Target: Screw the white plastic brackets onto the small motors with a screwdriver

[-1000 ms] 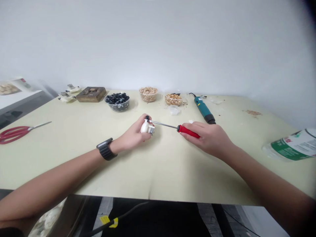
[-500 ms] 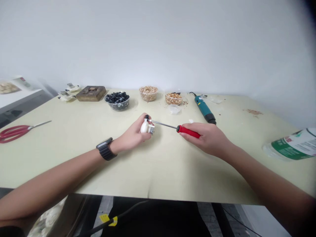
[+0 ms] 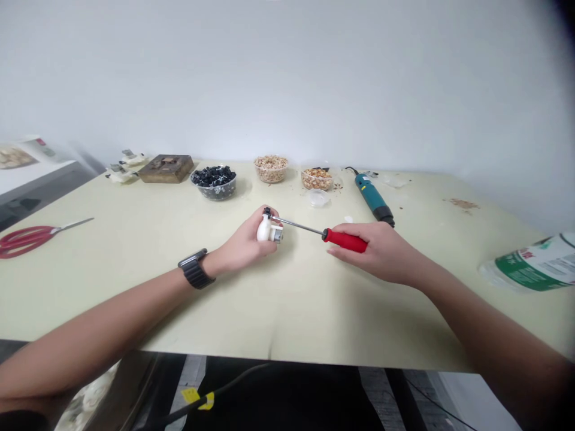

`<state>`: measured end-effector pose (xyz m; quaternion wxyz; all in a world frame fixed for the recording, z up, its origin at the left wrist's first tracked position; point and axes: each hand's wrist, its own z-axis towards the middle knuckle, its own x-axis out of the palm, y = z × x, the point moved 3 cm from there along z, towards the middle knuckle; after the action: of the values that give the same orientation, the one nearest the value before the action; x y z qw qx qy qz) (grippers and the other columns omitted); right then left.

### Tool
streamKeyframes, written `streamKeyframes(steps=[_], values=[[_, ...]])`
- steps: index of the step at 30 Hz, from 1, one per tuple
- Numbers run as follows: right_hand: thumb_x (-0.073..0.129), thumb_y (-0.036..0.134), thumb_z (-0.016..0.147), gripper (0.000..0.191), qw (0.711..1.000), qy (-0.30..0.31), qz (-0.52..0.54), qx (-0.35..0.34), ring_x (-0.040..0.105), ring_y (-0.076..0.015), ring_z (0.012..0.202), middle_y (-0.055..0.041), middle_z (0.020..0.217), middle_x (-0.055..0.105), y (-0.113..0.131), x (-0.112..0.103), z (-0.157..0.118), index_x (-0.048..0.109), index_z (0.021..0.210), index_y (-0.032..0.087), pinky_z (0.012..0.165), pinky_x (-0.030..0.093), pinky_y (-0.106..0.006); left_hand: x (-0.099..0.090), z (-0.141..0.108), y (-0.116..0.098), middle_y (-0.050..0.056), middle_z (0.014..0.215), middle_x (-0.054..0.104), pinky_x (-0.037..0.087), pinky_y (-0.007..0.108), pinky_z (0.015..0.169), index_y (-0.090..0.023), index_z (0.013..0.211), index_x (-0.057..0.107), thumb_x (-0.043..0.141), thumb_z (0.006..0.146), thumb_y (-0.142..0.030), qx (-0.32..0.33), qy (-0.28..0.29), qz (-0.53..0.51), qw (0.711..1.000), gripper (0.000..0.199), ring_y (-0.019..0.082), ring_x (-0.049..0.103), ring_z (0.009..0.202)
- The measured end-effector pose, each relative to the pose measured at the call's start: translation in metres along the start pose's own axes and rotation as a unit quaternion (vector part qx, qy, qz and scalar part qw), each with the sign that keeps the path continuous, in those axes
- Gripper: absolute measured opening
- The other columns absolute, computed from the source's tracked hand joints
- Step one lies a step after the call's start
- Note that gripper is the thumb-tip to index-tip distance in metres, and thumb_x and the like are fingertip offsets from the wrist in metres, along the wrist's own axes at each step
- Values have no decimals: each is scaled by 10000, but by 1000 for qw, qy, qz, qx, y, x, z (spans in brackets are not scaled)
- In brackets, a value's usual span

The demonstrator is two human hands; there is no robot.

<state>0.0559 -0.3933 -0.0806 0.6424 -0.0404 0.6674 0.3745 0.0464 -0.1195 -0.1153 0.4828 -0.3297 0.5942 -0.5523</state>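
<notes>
My left hand (image 3: 245, 242) is closed around a small white plastic part (image 3: 264, 230), which has a black piece at its top and a grey, metal-looking piece on its right side. In my right hand (image 3: 389, 254) is a screwdriver (image 3: 345, 240), gripped by its red handle. Its thin steel shaft points left, and the tip meets the upper part of the white piece near the black bit. Whether a screw sits at the tip is too small to tell. Both hands are above the middle of the table.
Along the back stand a metal box (image 3: 166, 169), a bowl of black parts (image 3: 214, 187), two tubs of small fasteners (image 3: 271, 172) (image 3: 317, 181) and a teal power screwdriver (image 3: 372, 194). Red-handled scissors (image 3: 29, 239) lie left. A green-and-white bottle (image 3: 534, 263) lies right.
The screwdriver handle has shifted very slightly right, and my right hand's fingers sit a little looser on it. The white part stays in my left hand, turned slightly.
</notes>
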Motion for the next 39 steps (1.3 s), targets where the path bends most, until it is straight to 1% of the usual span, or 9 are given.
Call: streamKeyframes(steps=[2, 4, 6, 9, 13, 17, 26, 35, 39], values=[[688, 523, 934, 310, 1000, -5, -16, 17, 672, -187, 784, -30, 982, 745, -4, 1, 1, 700, 1099, 261, 627, 491, -285, 1, 2, 6, -7, 893, 559, 424, 219, 502, -196, 1130, 525, 683, 751, -160, -22, 5, -28, 999, 413, 83, 502, 597], [685, 493, 934, 282, 999, -19, -26, 22, 658, -185, 748, -35, 955, 735, -6, 3, 1, 675, 1071, 247, 603, 479, -287, 1, 4, 8, 9, 916, 583, 462, 232, 513, -189, 1125, 535, 726, 790, -216, -37, 7, -70, 997, 387, 96, 538, 611], [637, 481, 975, 256, 998, -46, -41, -10, 669, -193, 802, -42, 985, 734, -6, 4, 1, 682, 1054, 241, 666, 500, -307, 1, 4, 7, 44, 1030, 622, 476, 238, 529, -191, 1106, 536, 742, 841, -290, -51, 2, -116, 992, 350, 94, 562, 627], [550, 491, 1041, 307, 991, -85, -79, -62, 692, -210, 939, -48, 1104, 734, -5, 4, 0, 707, 1159, 255, 784, 519, -341, 2, 4, 2, 74, 1178, 633, 457, 234, 529, -197, 1098, 528, 730, 882, -326, -67, 2, -161, 985, 323, 78, 564, 616], [488, 480, 1073, 351, 981, -105, -141, -80, 706, -210, 906, -52, 1097, 746, -6, 5, -2, 705, 1225, 250, 715, 500, -344, 4, 4, 0, 28, 968, 605, 443, 228, 529, -184, 1081, 544, 729, 890, -322, -60, 18, -140, 988, 300, 90, 550, 613], [515, 507, 1058, 344, 972, -132, -172, -89, 722, -228, 910, -46, 1099, 766, -4, 4, -5, 713, 1162, 246, 684, 486, -350, 5, 4, 3, -7, 847, 547, 448, 225, 549, -186, 1009, 514, 738, 907, -370, -54, 21, -81, 995, 307, 94, 518, 629], [527, 518, 1055, 312, 984, -92, -120, -91, 699, -195, 857, -9, 989, 761, -7, -2, -4, 731, 1106, 288, 692, 487, -329, 5, -2, 0, -45, 794, 499, 414, 210, 537, -230, 1073, 444, 736, 953, -448, -12, 37, -1, 999, 383, 86, 481, 609], [542, 507, 1044, 296, 988, -79, -98, -89, 700, -203, 858, -15, 978, 761, -7, -1, -3, 732, 1087, 283, 702, 485, -326, 7, -3, 3, -42, 776, 506, 406, 207, 526, -224, 1039, 435, 731, 955, -460, -13, 29, -3, 999, 388, 82, 475, 593], [533, 510, 1043, 317, 991, -68, -92, -73, 697, -201, 855, -20, 988, 764, -5, -1, -1, 732, 1054, 264, 715, 488, -326, 7, -2, 5, -51, 777, 502, 433, 208, 532, -248, 1102, 404, 725, 960, -461, -21, 22, -22, 999, 411, 93, 496, 612]])
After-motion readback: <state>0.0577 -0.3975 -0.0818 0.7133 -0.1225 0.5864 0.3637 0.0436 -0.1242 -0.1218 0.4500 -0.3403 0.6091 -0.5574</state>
